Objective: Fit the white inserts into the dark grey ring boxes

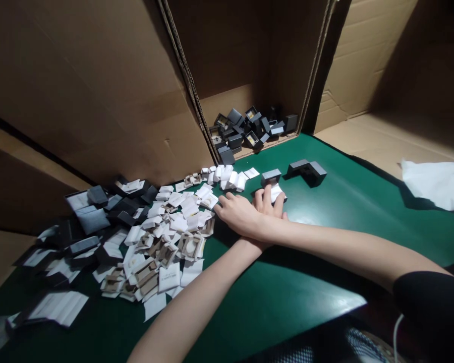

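Observation:
My forearms cross over the green table. My left hand [267, 204], reaching from the lower left, has its fingers bent around a small dark box [271, 176]. The box's grey part stands up behind the fingers, and a white part shows under them. My right hand [236, 213] lies across the left wrist and points left. Its fingers are curled together at the edge of a pile of white paper and card inserts [189, 206]. The fingertips are partly hidden, so what they hold, if anything, is unclear.
Two dark boxes [306, 171] stand behind my left hand, to the right. More dark boxes [234, 141] lie in a cardboard bay at the back. Opened dark boxes and white papers [93, 217] cover the left side. A white sheet [435, 184] lies at the right.

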`<state>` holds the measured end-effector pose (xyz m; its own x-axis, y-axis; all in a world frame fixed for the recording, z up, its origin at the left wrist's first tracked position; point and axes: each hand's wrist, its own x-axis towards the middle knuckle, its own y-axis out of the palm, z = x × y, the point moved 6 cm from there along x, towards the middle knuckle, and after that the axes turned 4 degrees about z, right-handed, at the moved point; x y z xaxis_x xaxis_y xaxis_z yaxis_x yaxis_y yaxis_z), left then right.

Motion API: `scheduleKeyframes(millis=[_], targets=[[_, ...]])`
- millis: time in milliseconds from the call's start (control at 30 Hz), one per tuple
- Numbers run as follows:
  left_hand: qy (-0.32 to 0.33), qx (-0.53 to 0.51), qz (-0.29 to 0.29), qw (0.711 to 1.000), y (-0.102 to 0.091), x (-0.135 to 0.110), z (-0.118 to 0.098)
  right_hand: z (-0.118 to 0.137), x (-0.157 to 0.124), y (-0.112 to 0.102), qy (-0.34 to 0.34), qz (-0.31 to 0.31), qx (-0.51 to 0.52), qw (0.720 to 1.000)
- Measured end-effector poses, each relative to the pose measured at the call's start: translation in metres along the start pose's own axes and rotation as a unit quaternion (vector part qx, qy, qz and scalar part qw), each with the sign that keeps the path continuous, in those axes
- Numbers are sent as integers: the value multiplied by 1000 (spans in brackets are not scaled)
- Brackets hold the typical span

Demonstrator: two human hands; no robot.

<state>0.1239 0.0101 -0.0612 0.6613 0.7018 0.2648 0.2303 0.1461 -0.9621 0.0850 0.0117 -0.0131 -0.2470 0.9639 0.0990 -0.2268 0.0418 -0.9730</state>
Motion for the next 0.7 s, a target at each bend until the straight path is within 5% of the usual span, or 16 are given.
scheduleKeyframes(millis=[200, 700], targets=[[0, 4, -4, 1000, 1, 1, 1, 12, 16, -2, -90, 45, -14, 995], [4, 1, 8, 1000, 0, 2, 1, 12, 19, 0, -51, 65, 19, 996]])
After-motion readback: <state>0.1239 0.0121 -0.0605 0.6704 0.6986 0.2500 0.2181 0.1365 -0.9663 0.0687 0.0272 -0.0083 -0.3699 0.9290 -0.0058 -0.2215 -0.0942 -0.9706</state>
